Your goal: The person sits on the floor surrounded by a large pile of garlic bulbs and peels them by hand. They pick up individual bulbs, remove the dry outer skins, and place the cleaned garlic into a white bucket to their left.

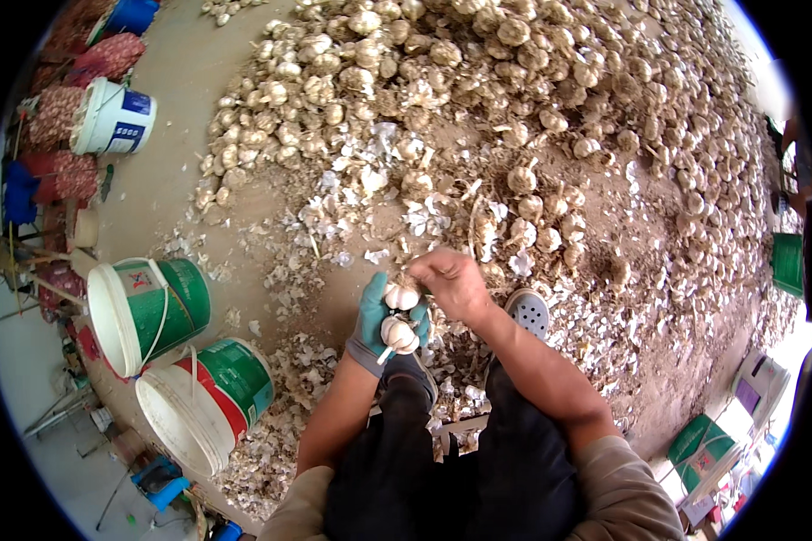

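Observation:
My left hand (376,316) wears a teal glove and holds two white garlic bulbs (399,317), one above the other. My bare right hand (452,281) is closed over the upper bulb, fingers pinching at its top. Both hands are low in the middle of the view, above my dark trousers and a grey perforated shoe (529,312). A huge heap of garlic bulbs (478,99) covers the dirt floor beyond my hands. Loose white papery skins (397,207) lie scattered between the heap and me.
Two green and white buckets (153,311) (209,398) lie tipped on their sides at my left. A white and blue bucket (113,117) and red mesh sacks of garlic (59,171) sit at far left. Green containers (699,446) stand at the right.

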`<state>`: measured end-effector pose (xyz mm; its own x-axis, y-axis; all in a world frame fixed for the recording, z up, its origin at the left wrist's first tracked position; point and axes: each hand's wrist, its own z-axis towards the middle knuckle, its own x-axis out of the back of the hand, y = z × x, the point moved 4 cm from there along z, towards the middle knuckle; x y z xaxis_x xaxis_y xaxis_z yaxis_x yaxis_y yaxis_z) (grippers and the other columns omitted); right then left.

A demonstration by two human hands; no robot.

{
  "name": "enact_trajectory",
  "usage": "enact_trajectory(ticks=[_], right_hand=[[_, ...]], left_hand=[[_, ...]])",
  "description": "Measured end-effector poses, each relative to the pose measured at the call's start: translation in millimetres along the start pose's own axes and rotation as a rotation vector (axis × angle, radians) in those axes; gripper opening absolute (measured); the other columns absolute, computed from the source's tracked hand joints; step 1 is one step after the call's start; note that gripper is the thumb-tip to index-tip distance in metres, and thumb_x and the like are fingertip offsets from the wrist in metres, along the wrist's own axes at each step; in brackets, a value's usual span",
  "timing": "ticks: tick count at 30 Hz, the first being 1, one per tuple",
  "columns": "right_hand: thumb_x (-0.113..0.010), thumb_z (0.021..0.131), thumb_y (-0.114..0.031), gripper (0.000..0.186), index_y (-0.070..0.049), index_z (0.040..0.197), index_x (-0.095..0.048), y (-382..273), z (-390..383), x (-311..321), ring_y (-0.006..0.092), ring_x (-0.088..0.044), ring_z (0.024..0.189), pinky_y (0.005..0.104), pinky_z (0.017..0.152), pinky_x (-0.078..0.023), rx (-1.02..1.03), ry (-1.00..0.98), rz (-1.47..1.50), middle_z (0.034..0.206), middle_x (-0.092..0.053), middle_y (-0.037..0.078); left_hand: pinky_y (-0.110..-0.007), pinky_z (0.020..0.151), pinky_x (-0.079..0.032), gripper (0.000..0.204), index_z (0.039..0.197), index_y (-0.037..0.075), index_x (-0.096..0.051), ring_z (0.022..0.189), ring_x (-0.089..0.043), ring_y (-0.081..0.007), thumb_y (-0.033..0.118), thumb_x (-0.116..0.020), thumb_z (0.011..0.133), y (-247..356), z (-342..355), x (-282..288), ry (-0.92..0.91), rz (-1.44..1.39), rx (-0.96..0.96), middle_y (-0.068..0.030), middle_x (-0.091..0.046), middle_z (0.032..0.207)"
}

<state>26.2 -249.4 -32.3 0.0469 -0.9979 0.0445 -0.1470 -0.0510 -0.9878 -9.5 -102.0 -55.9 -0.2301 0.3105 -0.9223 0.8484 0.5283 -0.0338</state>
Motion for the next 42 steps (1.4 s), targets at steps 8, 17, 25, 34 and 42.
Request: enact_trajectory(ticks=[8, 17, 25, 34, 42], right_hand=[[-0.066, 0.091, -0.023, 0.024, 0.001, 0.096, -0.070, 38.0, -21.3, 22.3, 0.0335, -0.067, 0.073, 0.0414, 0.069, -0.051, -0.333, 0.081, -0.301, 0.082, -0.069, 0.020], [-0.064, 0.090, -0.024, 0.026, 0.000, 0.098, -0.070, 29.0, -18.2, -3.4, 0.0321, -0.067, 0.075, 0.0390, 0.071, -0.052, -0.332, -0.059, -0.265, 0.084, -0.069, 0.020], [-0.057, 0.089, -0.026, 0.026, -0.007, 0.097, -0.073, 67.2, -41.4, 39.9, 0.0384, -0.066, 0.097, 0.0497, 0.083, -0.053, -0.564, -0.436, -0.916, 0.103, -0.070, 0.020], [-0.067, 0.086, -0.019, 0.048, -0.009, 0.131, -0.054, 73.0, -31.2, 76.0, 0.0280, -0.062, 0.109, 0.0396, 0.091, -0.053, -0.564, -0.385, -1.029, 0.122, -0.057, 0.018], [-0.081, 0.074, -0.011, 0.050, -0.006, 0.116, -0.053, 4.3, -31.5, 31.3, 0.0281, -0.062, 0.097, 0.0392, 0.092, -0.052, -0.153, -0.001, -0.602, 0.111, -0.056, 0.011]], left_hand=[[-0.034, 0.054, -0.053, 0.054, 0.114, 0.005, -0.061, 0.065, -0.062, -0.0220, 0.054, -0.057, 0.091, 85.8, -156.7, 27.2, 0.386, -0.088, -0.450, -0.0116, -0.068, 0.096], [-0.033, 0.094, -0.054, 0.082, 0.140, -0.001, -0.045, 0.116, -0.058, -0.0282, 0.062, -0.056, 0.089, 290.4, -438.4, -95.0, 0.944, 0.171, -1.331, -0.0177, -0.055, 0.132], [-0.035, 0.102, -0.041, 0.043, 0.129, 0.001, -0.058, 0.117, -0.056, -0.0265, 0.028, -0.062, 0.095, 145.7, -161.9, -12.3, 1.061, 1.992, -0.526, -0.0147, -0.058, 0.131], [-0.030, 0.086, -0.052, 0.042, 0.127, 0.002, -0.059, 0.102, -0.065, -0.0155, 0.030, -0.062, 0.097, -3.9, 28.7, -6.6, 0.399, 1.590, -0.182, -0.0117, -0.068, 0.115], [-0.038, 0.088, -0.054, 0.058, 0.135, 0.008, -0.053, 0.107, -0.062, -0.0231, 0.054, -0.044, 0.100, -16.5, 53.3, -3.6, 0.320, 0.661, -0.158, -0.0072, -0.062, 0.121]])
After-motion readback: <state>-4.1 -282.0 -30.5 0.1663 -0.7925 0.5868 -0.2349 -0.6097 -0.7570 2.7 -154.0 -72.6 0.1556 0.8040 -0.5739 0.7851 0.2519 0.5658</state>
